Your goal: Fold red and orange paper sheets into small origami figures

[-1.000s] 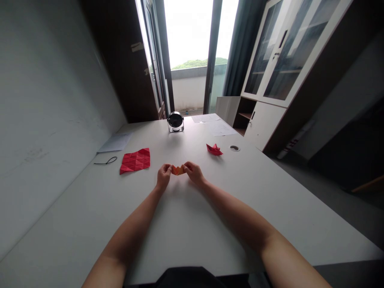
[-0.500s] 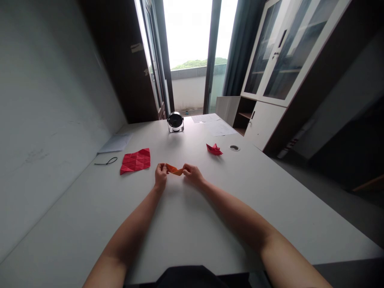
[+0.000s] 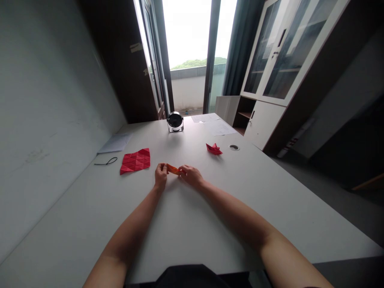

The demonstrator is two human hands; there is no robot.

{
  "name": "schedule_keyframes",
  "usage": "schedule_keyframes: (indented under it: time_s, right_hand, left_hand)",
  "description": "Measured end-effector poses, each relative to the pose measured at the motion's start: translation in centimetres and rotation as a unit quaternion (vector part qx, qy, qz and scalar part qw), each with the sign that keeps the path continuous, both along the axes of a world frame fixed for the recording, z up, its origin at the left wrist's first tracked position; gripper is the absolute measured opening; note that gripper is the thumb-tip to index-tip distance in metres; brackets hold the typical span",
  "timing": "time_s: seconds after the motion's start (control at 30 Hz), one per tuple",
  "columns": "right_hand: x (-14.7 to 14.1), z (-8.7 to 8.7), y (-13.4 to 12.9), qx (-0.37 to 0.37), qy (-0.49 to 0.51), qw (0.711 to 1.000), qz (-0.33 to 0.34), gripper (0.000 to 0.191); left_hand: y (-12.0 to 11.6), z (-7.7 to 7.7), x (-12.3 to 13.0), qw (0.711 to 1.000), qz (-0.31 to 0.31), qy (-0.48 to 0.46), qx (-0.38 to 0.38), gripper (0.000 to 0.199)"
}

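Between my two hands is a small piece of folded orange paper (image 3: 173, 169), held just over the white table. My left hand (image 3: 161, 173) pinches its left end. Closed on its right end is my right hand (image 3: 191, 175), whose fingers cover part of the paper. To the left lies a creased red paper sheet (image 3: 135, 161), spread out on the table. A folded red paper boat (image 3: 214, 149) sits ahead and to the right of my right hand.
A round black and silver device (image 3: 175, 121) stands at the table's far end. White papers (image 3: 220, 127) lie behind the boat, near a round cable hole (image 3: 234, 147). At the left are a black cord (image 3: 106, 161) and a pale sheet (image 3: 115, 143) by the wall.
My right hand has shifted slightly left along the orange paper, so less of the paper shows and it looks narrower. My left hand stays where it was.
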State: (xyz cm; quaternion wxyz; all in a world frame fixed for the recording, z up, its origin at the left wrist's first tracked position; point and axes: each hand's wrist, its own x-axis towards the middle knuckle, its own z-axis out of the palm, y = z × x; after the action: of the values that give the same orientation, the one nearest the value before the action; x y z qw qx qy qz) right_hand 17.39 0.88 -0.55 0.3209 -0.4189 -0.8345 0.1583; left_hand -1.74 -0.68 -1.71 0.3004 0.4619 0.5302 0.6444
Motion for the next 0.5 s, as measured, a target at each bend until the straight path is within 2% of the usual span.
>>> schedule_keyframes:
  time_s: [0.17,0.37,0.5]
  right_hand:
    - [-0.05,0.06,-0.15,0.024,-0.033,0.999,-0.014,0.038]
    - [-0.02,0.05,0.00,0.040,-0.070,0.996,-0.031,0.018]
    - [0.36,0.10,0.27,0.044,-0.055,0.997,-0.018,0.027]
  left_hand:
    - [0.16,-0.08,-0.07,0.999,-0.016,-0.050,-0.005,0.022]
    - [0.03,0.28,0.19,0.990,-0.073,-0.121,-0.016,0.026]
    - [0.10,0.46,0.08,0.978,-0.116,-0.171,-0.031,0.029]
